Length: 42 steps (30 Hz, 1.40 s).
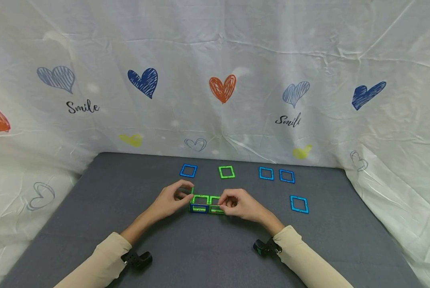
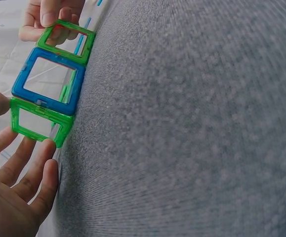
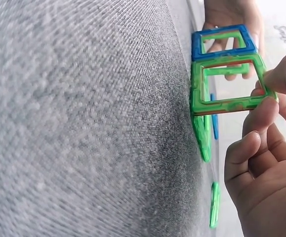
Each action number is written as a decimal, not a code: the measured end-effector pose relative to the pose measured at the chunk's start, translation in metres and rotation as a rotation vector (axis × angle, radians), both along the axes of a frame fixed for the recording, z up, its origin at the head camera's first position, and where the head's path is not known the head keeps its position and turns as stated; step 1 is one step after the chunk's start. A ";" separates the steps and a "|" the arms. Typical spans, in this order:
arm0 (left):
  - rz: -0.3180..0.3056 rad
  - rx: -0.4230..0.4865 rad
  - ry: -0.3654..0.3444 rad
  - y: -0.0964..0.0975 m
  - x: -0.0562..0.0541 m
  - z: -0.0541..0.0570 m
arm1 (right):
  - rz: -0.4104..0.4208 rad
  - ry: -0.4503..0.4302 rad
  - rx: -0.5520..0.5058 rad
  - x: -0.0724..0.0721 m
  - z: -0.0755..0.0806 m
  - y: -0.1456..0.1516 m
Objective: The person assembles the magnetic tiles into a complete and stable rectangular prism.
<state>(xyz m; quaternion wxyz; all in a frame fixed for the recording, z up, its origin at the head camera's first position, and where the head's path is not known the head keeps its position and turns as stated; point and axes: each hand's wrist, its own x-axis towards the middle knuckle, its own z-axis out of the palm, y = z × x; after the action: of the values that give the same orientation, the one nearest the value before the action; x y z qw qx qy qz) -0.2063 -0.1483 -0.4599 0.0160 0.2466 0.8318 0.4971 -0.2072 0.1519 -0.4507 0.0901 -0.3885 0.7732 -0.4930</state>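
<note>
While our right grip [image 1: 238, 203] pinches one green tile [image 3: 226, 106] and our loosely curved left grip [image 1: 171, 201] holds the left end tile [image 2: 43, 111] of one joined row [image 1: 209, 200] on the worktop [image 1: 215, 248], we count four loose blue squares [image 1: 300, 211] and one green square [image 1: 227, 177].

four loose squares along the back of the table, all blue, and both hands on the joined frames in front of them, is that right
Not all blue: in the head view the second from the left is a green square. The other three are blue, and the left hand and right hand are on the joined frames.
</note>
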 end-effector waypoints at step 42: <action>-0.088 -0.081 -0.003 -0.029 0.019 0.000 | -0.014 -0.058 0.131 -0.027 -0.003 0.042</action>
<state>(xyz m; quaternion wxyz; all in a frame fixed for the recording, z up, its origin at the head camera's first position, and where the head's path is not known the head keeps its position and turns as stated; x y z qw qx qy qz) -0.1871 -0.1775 -0.4599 0.0491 0.2816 0.8396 0.4620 -0.2346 0.1941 -0.4537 0.1344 -0.3617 0.8037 -0.4530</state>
